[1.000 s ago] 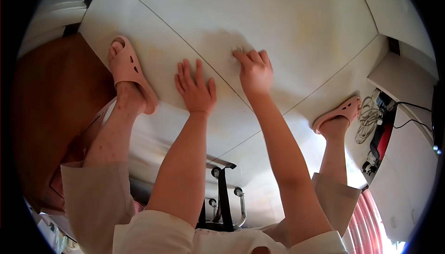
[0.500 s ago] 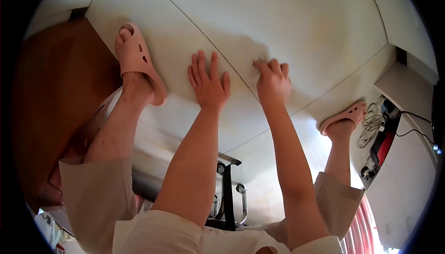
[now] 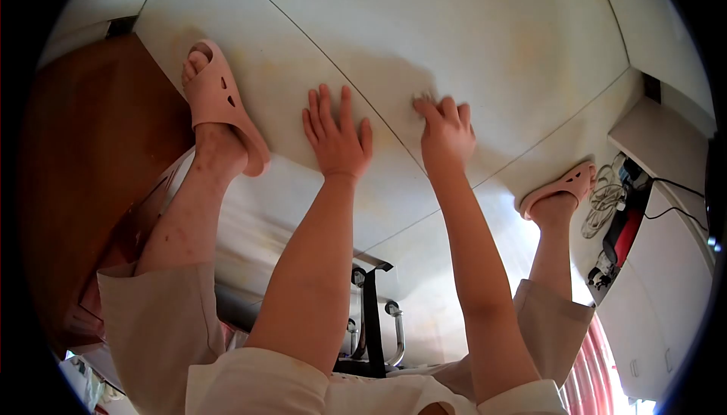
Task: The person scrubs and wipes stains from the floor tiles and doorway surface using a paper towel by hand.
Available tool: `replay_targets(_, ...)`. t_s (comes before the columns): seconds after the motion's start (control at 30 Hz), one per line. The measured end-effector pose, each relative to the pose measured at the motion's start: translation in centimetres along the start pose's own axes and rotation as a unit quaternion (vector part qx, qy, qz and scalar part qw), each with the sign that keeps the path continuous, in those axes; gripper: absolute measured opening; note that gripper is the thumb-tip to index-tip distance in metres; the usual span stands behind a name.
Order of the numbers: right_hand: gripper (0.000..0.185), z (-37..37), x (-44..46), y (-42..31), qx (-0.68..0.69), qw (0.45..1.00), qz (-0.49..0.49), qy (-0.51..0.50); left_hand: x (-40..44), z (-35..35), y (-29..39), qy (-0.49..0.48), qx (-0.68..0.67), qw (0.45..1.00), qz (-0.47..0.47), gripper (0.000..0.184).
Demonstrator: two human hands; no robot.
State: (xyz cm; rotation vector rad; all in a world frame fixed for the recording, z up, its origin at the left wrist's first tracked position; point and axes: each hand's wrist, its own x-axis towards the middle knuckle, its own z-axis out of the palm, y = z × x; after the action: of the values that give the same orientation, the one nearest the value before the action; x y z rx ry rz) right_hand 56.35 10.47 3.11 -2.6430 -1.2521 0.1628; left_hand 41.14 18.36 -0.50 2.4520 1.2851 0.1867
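My left hand (image 3: 338, 142) lies palm down on the pale tiled floor (image 3: 530, 29), its fingers stretched out and slightly apart. To its right, across a dark tile joint, my right hand (image 3: 448, 138) is closed and low over the floor, with the fingers curled. At the thumb side of that hand is a small greyish blur against the floor. Whether it is a thing in the fingers or a mark on the tile, I cannot make out. A dark shadow spreads around the right hand.
Pink slippers are on both feet, a left one (image 3: 219, 104) and a right one (image 3: 560, 190). A brown wooden surface (image 3: 106, 157) borders the left. On the right, coiled cable (image 3: 603, 201) lies beside a white cabinet (image 3: 659, 286). A wheeled metal frame (image 3: 371, 316) stands behind my arms.
The view has shifted slightly, so the left slipper and left hand sit a little further left. Both hands keep nearly the same place and shape.
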Motion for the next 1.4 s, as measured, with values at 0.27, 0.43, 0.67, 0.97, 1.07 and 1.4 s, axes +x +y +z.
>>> replay_targets(0.27,0.037,0.0,1.3,-0.7,0.012,0.998,-0.025,0.05,-0.2,-0.1,0.0,0.008,-0.01,1.0,0.012,0.065)
replay_targets(0.43,0.036,-0.9,-3.0,0.6,0.009,0.999,-0.025,0.028,0.1,-0.1,0.0,0.004,-0.007,1.0,0.005,0.065)
replay_targets(0.67,0.035,0.7,-1.2,-0.5,0.019,0.998,-0.006,0.068,-0.3,0.1,-0.2,0.001,0.0,1.0,0.01,0.066)
replay_targets(0.97,0.049,-0.1,-11.6,0.7,0.1,0.995,-0.002,0.008,-0.5,-0.5,0.0,-0.008,-0.006,1.0,0.003,0.066)
replay_targets(1.07,0.046,0.3,-9.7,1.0,0.069,0.997,-0.031,0.025,0.0,-0.4,-0.2,-0.002,-0.003,1.0,0.01,0.067)
replay_targets(1.4,0.05,3.0,-1.9,2.1,0.065,0.987,-0.006,0.148,-0.1,-0.2,0.1,0.01,0.011,1.0,0.021,0.066)
